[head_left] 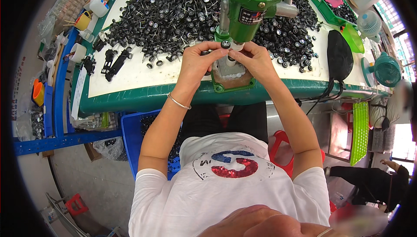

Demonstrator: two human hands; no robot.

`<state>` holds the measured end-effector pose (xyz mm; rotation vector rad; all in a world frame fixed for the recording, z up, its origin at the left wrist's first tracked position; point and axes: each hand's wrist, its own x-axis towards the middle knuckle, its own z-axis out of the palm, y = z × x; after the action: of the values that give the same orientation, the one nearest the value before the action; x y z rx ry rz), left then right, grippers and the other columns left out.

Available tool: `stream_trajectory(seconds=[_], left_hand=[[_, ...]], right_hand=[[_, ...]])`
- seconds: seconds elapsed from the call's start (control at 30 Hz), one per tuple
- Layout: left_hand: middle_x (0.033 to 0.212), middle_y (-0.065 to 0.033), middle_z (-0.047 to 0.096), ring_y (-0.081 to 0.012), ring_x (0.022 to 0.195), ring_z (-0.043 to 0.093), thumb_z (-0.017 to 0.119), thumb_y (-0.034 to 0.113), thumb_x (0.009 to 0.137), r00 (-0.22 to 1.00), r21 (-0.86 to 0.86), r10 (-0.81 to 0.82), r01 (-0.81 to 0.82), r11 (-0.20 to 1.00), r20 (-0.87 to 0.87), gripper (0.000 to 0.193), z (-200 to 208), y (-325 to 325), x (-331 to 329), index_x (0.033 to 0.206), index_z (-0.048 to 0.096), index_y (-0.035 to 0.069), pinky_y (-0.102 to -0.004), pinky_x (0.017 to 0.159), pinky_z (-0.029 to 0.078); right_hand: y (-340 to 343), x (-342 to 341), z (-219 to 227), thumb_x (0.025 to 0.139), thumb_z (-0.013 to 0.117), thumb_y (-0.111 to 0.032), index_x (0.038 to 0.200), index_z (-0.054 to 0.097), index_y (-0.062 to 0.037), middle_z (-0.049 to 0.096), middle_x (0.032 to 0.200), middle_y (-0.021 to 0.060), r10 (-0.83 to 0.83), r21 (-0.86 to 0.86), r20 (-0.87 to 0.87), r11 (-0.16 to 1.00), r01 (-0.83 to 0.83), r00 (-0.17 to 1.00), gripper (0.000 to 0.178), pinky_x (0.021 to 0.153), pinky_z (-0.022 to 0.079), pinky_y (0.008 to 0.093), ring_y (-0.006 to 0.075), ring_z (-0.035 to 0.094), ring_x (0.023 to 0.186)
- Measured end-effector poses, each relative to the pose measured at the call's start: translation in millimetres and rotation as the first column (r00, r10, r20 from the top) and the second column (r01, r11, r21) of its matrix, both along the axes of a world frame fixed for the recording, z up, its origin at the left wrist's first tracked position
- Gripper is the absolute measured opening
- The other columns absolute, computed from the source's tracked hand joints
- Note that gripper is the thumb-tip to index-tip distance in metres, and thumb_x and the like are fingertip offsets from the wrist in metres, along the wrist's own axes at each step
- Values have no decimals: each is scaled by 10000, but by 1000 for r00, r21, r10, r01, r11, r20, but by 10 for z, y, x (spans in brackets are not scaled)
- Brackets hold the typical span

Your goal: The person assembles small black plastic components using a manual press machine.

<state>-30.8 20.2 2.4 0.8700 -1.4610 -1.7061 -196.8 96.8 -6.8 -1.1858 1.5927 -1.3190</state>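
Note:
Both of my hands meet under the ram of a green bench press [245, 25]. My left hand [200, 59] is closed, with a small black toy wheel [225, 44] with a silver hub at its thumb and fingertips. More dark wheels show among its curled fingers. My right hand [256, 59] is pinched beside the pale press tip [237, 47]. At its fingertips is another small toy wheel [231, 58], partly hidden, above the metal block [230, 69] on the press base. Whether an axle joins the two wheels cannot be made out.
A wide heap of black wheels on axles [173, 15] covers the table behind the press. Black toy chassis [116, 65] lie at the left. A black cap-like cloth [340, 56] and green fans [386, 69] stand right. A blue bin [130, 137] is below the table edge.

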Motion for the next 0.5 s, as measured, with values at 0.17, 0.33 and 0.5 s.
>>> stream_trajectory(seconds=[0.17, 0.33, 0.5], left_hand=[[644, 39, 596, -14, 450, 402, 780, 119, 751, 1000, -7, 1, -1, 1000, 1, 166, -13, 17, -33, 885, 718, 42, -176, 408, 269], [617, 50, 580, -5, 438, 387, 786, 130, 745, 1000, -47, -23, 23, 999, -1, 161, 4, 50, -42, 880, 727, 64, -183, 397, 248], [635, 55, 584, 2, 450, 387, 788, 136, 735, 998, -26, -64, 63, 998, -6, 163, 34, 91, -123, 871, 725, 72, -169, 407, 261]], right_hand=[[-16, -33, -234, 870, 661, -175, 964, 689, 4, 562, 801, 21, -16, -253, -146, 967, -22, 989, 204, 616, 402, 243, 90, 516, 708], [44, -83, -213, 904, 618, -173, 1017, 686, -9, 567, 818, 14, -44, -290, -77, 957, 20, 996, 210, 613, 397, 226, 70, 503, 711], [26, -382, 300, 948, 551, -237, 1106, 665, -19, 547, 722, -55, -220, -277, 33, 935, 220, 975, 293, 580, 352, 184, 27, 432, 623]])
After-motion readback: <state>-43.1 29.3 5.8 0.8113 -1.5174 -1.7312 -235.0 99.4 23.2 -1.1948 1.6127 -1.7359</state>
